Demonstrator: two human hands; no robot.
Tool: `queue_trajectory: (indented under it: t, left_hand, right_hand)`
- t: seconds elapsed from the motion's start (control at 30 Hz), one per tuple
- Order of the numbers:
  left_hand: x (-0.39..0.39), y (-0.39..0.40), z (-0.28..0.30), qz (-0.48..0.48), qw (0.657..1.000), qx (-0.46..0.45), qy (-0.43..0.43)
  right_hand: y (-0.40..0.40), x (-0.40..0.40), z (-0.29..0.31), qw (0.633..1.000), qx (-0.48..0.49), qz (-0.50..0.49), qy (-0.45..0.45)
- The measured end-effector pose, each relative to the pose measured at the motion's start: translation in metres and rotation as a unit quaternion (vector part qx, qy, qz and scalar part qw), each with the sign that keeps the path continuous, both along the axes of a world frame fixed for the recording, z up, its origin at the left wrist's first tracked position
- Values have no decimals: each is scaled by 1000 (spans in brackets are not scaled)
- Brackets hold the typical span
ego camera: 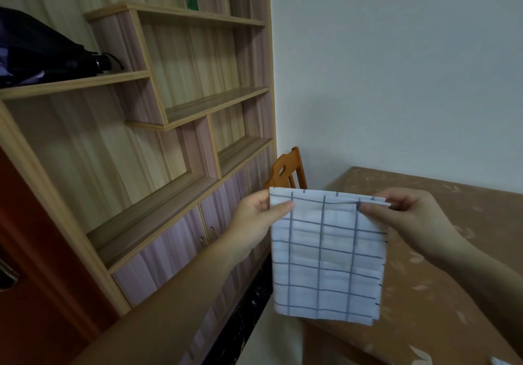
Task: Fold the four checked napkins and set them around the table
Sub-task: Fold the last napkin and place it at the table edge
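Note:
A white napkin with dark blue checks [328, 257] hangs folded in the air in front of me, over the left edge of the table. My left hand [254, 223] pinches its top left corner between thumb and fingers. The top right corner is pinched by my right hand [407, 217]. The napkin's layered edges show at its right side and bottom. At the bottom right corner of the view a small white patch [503, 361] lies on the table; I cannot tell what it is.
The table [452, 279] has a brown patterned cover and fills the right side. An orange wooden chair back [288, 171] stands behind the napkin by the wall. A tall wooden shelf unit [158, 127] with cabinet doors stands left, with a dark bag [42, 50] on a shelf.

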State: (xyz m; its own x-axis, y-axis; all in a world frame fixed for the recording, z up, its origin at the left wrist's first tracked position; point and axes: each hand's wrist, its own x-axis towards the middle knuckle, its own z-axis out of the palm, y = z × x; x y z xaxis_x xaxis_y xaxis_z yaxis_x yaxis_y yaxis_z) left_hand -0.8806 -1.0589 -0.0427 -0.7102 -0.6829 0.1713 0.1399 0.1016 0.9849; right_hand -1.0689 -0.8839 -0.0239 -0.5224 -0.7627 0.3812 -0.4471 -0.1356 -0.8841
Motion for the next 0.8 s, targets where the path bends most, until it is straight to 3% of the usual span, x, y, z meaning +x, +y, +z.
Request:
queue_trajectory:
  t: [0.2, 0.33, 0.43, 0.53, 0.8]
  left_hand:
    - [-2, 1, 15, 35, 982, -184, -1]
    - [3, -3, 20, 25, 929, -365, -48]
    - [3, -9, 26, 7, 889, -442, -122]
    - [3, -14, 29, 0, 874, -452, -178]
    - [6, -17, 33, -4, 927, -335, -168]
  right_hand:
    - [0, -3, 7, 1000, 12, -8, 11]
    - [2, -7, 11, 1000, 26, -15, 1]
    - [5, -11, 13, 999, 28, -16, 3]
    - [7, -12, 15, 999, 35, -11, 16]
    - [12, -6, 20, 1000, 13, 14, 4]
